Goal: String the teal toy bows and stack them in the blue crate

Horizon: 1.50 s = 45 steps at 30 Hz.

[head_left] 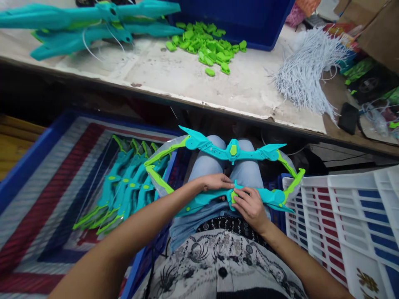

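A teal-and-green plastic toy bow point(207, 198) lies across my lap. My left hand point(217, 182) grips its middle from above, the fingers bent by the central hub. My right hand point(250, 205) is closed on the same hub, fingertips pressed against a green centre piece point(233, 197). Whether a separate small part is under those fingers, I cannot tell. Beyond it, over my knees, rests a second teal bow body point(218, 152) with a green centre. Green limbs point(160, 179) meet the two bodies' ends at left and right, with clear plastic film along them.
At left, a blue-rimmed crate point(18, 182) with striped lining holds several bows point(126, 182). On the bench point(149, 79) are more bow bodies point(93, 20), loose green pieces point(212, 45), a blue bin point(230, 20) and white strings point(311, 70). A white basket point(346, 207) stands right.
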Each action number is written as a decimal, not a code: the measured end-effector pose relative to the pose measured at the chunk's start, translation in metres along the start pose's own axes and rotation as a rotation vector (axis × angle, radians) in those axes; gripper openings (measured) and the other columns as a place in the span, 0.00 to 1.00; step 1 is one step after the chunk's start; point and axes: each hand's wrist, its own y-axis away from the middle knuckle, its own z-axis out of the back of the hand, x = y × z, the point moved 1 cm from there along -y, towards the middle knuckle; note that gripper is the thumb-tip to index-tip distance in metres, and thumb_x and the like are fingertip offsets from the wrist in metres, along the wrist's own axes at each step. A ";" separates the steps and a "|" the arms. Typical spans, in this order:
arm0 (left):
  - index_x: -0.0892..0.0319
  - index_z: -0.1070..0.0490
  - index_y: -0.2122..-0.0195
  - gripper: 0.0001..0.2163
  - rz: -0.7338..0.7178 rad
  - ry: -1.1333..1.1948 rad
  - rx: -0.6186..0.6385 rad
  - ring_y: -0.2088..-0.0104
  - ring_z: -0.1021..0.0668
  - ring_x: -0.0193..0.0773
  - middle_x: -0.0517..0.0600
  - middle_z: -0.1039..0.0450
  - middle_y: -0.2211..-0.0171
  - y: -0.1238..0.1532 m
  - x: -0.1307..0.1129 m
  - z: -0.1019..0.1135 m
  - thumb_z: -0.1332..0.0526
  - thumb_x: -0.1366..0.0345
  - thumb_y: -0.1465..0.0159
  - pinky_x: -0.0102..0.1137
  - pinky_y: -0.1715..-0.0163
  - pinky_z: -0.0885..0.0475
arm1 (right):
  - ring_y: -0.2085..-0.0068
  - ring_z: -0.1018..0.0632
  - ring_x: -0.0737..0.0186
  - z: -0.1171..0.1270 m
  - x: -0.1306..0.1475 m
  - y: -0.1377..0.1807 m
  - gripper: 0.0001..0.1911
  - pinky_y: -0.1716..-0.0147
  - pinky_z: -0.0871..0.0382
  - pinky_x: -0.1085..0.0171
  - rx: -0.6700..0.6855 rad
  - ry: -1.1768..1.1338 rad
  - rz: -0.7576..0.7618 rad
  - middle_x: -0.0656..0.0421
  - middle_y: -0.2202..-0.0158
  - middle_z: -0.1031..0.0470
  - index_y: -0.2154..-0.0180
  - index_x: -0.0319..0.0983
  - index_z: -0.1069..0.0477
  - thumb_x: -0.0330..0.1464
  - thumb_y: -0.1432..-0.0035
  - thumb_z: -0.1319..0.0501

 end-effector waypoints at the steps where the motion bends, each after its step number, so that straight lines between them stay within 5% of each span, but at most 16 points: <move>1: 0.64 0.26 0.66 0.26 -0.031 -0.047 0.012 0.75 0.30 0.34 0.47 0.29 0.76 0.001 0.000 0.000 0.35 0.43 0.51 0.29 0.72 0.35 | 0.51 0.30 0.52 -0.001 0.001 0.001 0.10 0.52 0.35 0.48 0.005 -0.008 -0.017 0.55 0.53 0.23 0.56 0.44 0.25 0.32 0.39 0.42; 7: 0.63 0.28 0.69 0.22 -0.142 -0.381 -0.099 0.73 0.34 0.33 0.44 0.35 0.76 0.001 0.000 -0.003 0.33 0.48 0.52 0.26 0.75 0.41 | 0.46 0.32 0.49 -0.010 0.001 0.007 0.07 0.50 0.36 0.47 -0.097 -0.104 -0.164 0.53 0.51 0.29 0.61 0.44 0.25 0.37 0.42 0.38; 13: 0.63 0.29 0.70 0.19 -0.130 -0.418 -0.138 0.74 0.34 0.33 0.44 0.35 0.76 0.004 -0.003 -0.011 0.36 0.50 0.50 0.26 0.74 0.41 | 0.49 0.30 0.46 -0.010 -0.007 -0.004 0.34 0.50 0.40 0.47 0.057 -0.043 -0.360 0.50 0.52 0.27 0.45 0.41 0.36 0.46 0.51 0.32; 21: 0.64 0.28 0.66 0.18 -0.143 -0.636 -0.221 0.72 0.30 0.37 0.47 0.31 0.73 0.013 -0.005 -0.018 0.37 0.52 0.48 0.27 0.74 0.40 | 0.52 0.30 0.46 -0.013 0.001 -0.004 0.29 0.52 0.41 0.48 0.098 0.084 -0.289 0.50 0.57 0.27 0.49 0.39 0.32 0.47 0.49 0.34; 25: 0.61 0.28 0.54 0.19 -0.186 -0.821 -0.294 0.66 0.25 0.42 0.51 0.25 0.64 0.038 -0.012 -0.042 0.38 0.55 0.42 0.29 0.68 0.34 | 0.56 0.26 0.51 0.013 0.005 -0.006 0.29 0.53 0.37 0.51 0.192 -0.028 -0.192 0.52 0.58 0.25 0.49 0.38 0.33 0.45 0.48 0.34; 28: 0.54 0.31 0.47 0.17 -0.343 -1.137 -0.484 0.61 0.24 0.44 0.55 0.27 0.56 0.055 -0.009 -0.056 0.42 0.63 0.38 0.32 0.63 0.31 | 0.57 0.24 0.57 0.054 -0.003 -0.023 0.17 0.57 0.33 0.58 0.162 -0.138 -0.160 0.56 0.59 0.22 0.53 0.41 0.29 0.40 0.43 0.38; 31: 0.45 0.34 0.43 0.22 -0.588 -1.431 -0.786 0.58 0.25 0.44 0.56 0.31 0.50 0.060 0.001 -0.053 0.47 0.73 0.37 0.37 0.59 0.30 | 0.58 0.23 0.57 0.101 -0.032 -0.055 0.11 0.57 0.33 0.60 -0.153 -0.069 -0.234 0.56 0.61 0.21 0.58 0.42 0.25 0.37 0.39 0.42; 34: 0.43 0.33 0.44 0.25 -0.671 -1.546 -0.975 0.53 0.27 0.49 0.58 0.36 0.45 0.053 0.013 -0.041 0.45 0.76 0.39 0.41 0.56 0.29 | 0.57 0.23 0.54 0.138 -0.085 -0.096 0.13 0.55 0.32 0.59 -0.439 0.083 -0.403 0.54 0.60 0.20 0.60 0.40 0.23 0.35 0.40 0.44; 39: 0.46 0.34 0.43 0.23 -0.621 -1.553 -0.885 0.40 0.37 0.60 0.60 0.49 0.36 0.050 0.014 -0.033 0.37 0.65 0.41 0.47 0.52 0.30 | 0.52 0.24 0.53 0.176 -0.181 -0.166 0.13 0.52 0.34 0.60 -0.480 0.173 -0.852 0.51 0.56 0.21 0.60 0.37 0.22 0.30 0.43 0.44; 43: 0.56 0.32 0.44 0.21 -0.640 -1.531 -1.021 0.37 0.44 0.61 0.63 0.48 0.36 0.034 -0.016 -0.012 0.40 0.60 0.39 0.51 0.45 0.38 | 0.53 0.23 0.52 0.191 -0.230 -0.209 0.13 0.54 0.33 0.61 -0.519 0.124 -0.997 0.47 0.58 0.21 0.60 0.34 0.22 0.31 0.46 0.40; 45: 0.58 0.31 0.45 0.22 -0.572 -1.557 -1.079 0.39 0.39 0.63 0.65 0.42 0.39 0.016 -0.031 0.006 0.39 0.58 0.39 0.54 0.45 0.38 | 0.54 0.22 0.52 0.195 -0.246 -0.223 0.13 0.56 0.32 0.62 -0.528 0.081 -1.046 0.47 0.60 0.21 0.61 0.33 0.22 0.29 0.51 0.36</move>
